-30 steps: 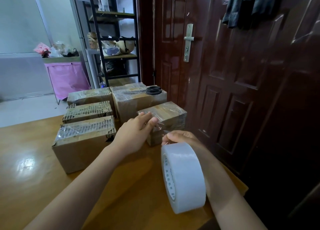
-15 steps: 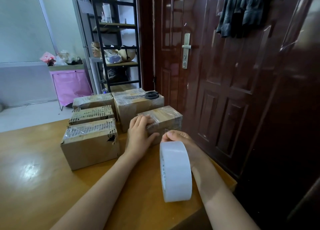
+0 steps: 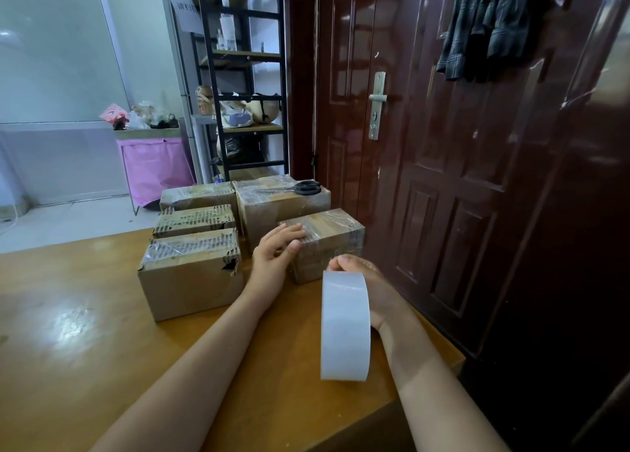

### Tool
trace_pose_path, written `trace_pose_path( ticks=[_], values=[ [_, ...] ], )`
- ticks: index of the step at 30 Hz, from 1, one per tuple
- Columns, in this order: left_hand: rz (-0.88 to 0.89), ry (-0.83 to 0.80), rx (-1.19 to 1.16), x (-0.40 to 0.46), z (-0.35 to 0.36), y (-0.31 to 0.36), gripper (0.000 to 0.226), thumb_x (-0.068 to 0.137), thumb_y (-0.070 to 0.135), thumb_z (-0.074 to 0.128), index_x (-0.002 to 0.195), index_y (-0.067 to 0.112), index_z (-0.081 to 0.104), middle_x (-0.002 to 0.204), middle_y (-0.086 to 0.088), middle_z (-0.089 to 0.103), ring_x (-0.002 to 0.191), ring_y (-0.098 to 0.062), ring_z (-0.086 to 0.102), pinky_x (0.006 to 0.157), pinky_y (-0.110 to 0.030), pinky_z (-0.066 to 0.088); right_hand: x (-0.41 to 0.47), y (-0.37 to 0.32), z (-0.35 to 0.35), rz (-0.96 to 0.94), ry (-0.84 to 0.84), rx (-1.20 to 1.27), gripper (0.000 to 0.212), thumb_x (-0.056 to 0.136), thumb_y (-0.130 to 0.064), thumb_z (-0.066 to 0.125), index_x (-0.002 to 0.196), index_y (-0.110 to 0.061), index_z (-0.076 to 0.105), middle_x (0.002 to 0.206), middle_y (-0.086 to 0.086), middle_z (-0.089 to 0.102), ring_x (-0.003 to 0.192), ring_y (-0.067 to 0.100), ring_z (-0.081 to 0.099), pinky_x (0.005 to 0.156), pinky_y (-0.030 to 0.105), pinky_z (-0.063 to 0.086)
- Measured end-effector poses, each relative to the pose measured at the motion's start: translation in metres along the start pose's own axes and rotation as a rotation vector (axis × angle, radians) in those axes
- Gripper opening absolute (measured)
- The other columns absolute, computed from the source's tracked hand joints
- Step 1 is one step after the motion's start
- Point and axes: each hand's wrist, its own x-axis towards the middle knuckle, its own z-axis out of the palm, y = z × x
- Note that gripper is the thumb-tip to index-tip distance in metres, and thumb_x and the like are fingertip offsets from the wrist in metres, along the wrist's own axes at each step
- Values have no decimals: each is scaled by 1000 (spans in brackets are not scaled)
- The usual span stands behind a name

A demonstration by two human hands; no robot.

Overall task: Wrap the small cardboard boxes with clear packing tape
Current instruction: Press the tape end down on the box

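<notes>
The wooden worktop (image 3: pixel 102 349) carries five cardboard boxes grouped at its far side, beside a dark red door (image 3: pixel 477 178). The largest box (image 3: pixel 191 281) stands nearest on the left, with two flatter boxes behind it; a taller box (image 3: pixel 279 209) at the back bears a pair of scissors (image 3: pixel 300 188) on its top. The small box (image 3: pixel 327 243) in hand sits at the right, close to the worktop edge, already showing glossy film on its top and near face. The left hand (image 3: pixel 276 257) rests on it with fingers laid fairly straight across its left top edge, pressing rather than gripping. The right hand (image 3: pixel 364 281) grips the tape roll (image 3: pixel 345 325), held upright just in front of the box; whether a strip runs from roll to box cannot be told. Judgement: the step is laying a further band. It would be done well by keeping the left hand's pressure firm, drawing the tape taut and square to the box edge, and smoothing it before cutting.
</notes>
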Motion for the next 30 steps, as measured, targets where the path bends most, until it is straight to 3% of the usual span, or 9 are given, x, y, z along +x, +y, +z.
trace_pose_path(
  ticks=[4,8,13,15,18,22,24,26,30],
  values=[
    [-3,57,-68,8,0,1,19,88,6,66,103,14,73,104,15,70,116,0,51,99,-20,39,1,0,-1,-12,-28,-37,27,101,-18,46,81,-6,59,64,0,63,55,8,61,52,19,49],
    [90,47,-16,14,2,5,17,87,-2,64,101,2,73,87,30,69,98,14,55,90,-12,42,0,0,-1,-18,-54,-58,29,101,-17,44,78,-6,57,63,0,63,54,7,60,52,19,49],
    [25,90,2,13,5,-3,25,97,7,52,92,20,73,103,6,68,113,-8,49,99,-29,41,-3,-2,0,-36,-65,-132,32,103,-15,39,75,-4,51,58,-3,60,50,5,56,50,17,47],
    [12,75,2,8,6,-3,21,99,22,51,94,26,71,110,6,67,117,-10,46,98,-29,39,-3,0,-1,-37,-56,-134,32,102,-17,40,76,-5,52,60,-2,60,51,6,57,51,18,48],
    [102,22,178,3,6,0,23,86,49,59,99,32,66,110,17,62,118,-8,42,95,-29,37,-2,1,-2,-37,-48,-109,29,101,-19,41,78,-5,53,63,1,58,52,7,57,52,20,48],
    [222,78,421,3,7,-3,19,86,17,71,105,19,69,109,11,62,115,-15,48,95,-47,46,-2,2,-3,-21,-23,-100,30,102,-20,41,79,-6,55,63,1,60,53,8,58,52,20,49],
    [234,120,484,0,4,0,18,91,8,64,106,16,69,111,2,66,113,-20,53,97,-41,43,-1,3,-3,-5,-6,-91,29,102,-20,43,79,-7,55,63,2,60,52,8,59,51,20,49],
    [307,195,627,-5,-2,4,19,93,7,55,101,15,70,107,-1,69,109,-22,55,96,-33,34,-1,2,-2,11,0,-78,29,102,-20,43,78,-7,54,61,1,59,50,9,57,49,20,48],
    [398,240,805,-10,1,14,30,92,26,45,100,12,70,102,-4,71,103,-25,62,98,-44,41,-1,0,0,32,32,-87,30,102,-18,44,76,-8,54,57,0,59,47,7,56,45,19,46]
  ],
)
